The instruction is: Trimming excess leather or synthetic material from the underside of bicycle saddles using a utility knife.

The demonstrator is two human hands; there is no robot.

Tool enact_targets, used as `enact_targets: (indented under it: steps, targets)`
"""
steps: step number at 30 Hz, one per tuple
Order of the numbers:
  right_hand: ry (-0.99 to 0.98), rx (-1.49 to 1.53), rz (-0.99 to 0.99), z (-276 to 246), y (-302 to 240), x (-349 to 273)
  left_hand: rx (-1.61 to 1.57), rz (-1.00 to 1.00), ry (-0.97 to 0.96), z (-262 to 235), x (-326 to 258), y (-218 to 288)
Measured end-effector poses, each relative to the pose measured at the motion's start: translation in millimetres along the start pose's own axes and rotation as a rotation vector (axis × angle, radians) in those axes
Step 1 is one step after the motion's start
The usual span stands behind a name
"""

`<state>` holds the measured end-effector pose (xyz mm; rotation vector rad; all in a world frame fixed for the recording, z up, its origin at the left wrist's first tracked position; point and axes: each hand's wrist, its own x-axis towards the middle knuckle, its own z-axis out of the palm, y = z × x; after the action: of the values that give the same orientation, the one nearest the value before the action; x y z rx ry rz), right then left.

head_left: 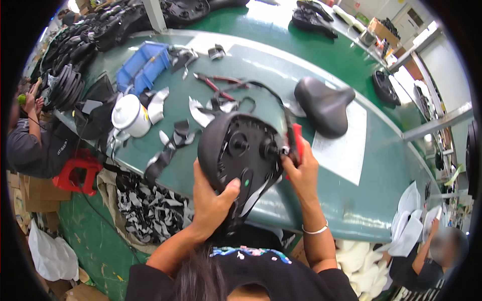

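My left hand (213,200) grips the near left edge of a black bicycle saddle (223,163), thumb on its underside. The saddle is held bottom up above the table, showing two round dark spring-like parts and a small green dot. At its right rim, my right hand (303,173) is closed around a red-handled tool (297,143); its working end is mostly hidden. A narrow black strip or hose (273,95) arcs from the tool toward the back left. A second saddle (324,108), right side up, rests on a white paper sheet (346,150) to the right.
Red-handled pliers (221,85), black and grey scraps (170,150), a white enamel mug (131,118) and a blue bin (143,67) lie on the green table (351,210). A scrap-filled sack (150,210) stands below. Co-workers sit left (37,145) and right (422,261).
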<state>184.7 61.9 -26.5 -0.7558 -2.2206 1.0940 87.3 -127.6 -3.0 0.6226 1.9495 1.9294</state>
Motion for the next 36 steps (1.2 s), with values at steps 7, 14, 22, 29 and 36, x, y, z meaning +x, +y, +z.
enact_targets:
  steps: [7,14,22,29,36]
  targets:
    - [0.191,-0.331,0.287,-135,16,33,-0.509,-0.486,-0.479,-31,85,20]
    - [0.388,-0.077,0.062,-130,21,132,-0.922,-0.04,-0.285,52,247,-13]
    - [0.254,0.341,0.046,-50,119,433,0.06,0.158,-0.549,94,206,-61]
    - [0.185,0.463,0.215,62,144,589,0.002,0.034,-0.575,81,212,-54]
    - [0.191,0.51,0.185,51,147,528,0.03,0.041,-0.582,87,213,-61]
